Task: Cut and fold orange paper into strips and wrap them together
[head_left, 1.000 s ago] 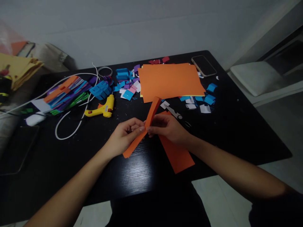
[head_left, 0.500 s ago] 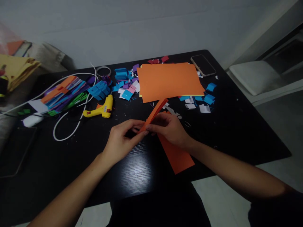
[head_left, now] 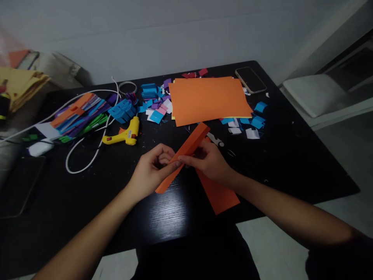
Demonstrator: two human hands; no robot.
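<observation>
A folded orange paper strip (head_left: pixel 190 142) is held aslant above the black table, a crease running along its length. My left hand (head_left: pixel 153 167) pinches its lower part, thumb on top. My right hand (head_left: pixel 211 159) grips the strip's right side, its thumb tip close to the left thumb; the other right fingers are partly hidden behind the paper. Beneath the right hand, a flat orange paper piece (head_left: pixel 220 194) lies on the table, partly covered. A pair of scissors (head_left: pixel 217 140) sits just beyond the right hand, mostly hidden.
Stacked orange sheets (head_left: pixel 210 99) lie at the back among small paper scraps (head_left: pixel 258 122). To the left are a yellow glue gun (head_left: pixel 128 134), a white cable (head_left: pixel 68 159) and bundles of coloured strips (head_left: pixel 84 111). A phone (head_left: pixel 250 79) rests at the back right.
The orange strip has been turned so its broad face shows, and its lower end now reaches out below my left thumb. Both hands stay at nearly the same spot.
</observation>
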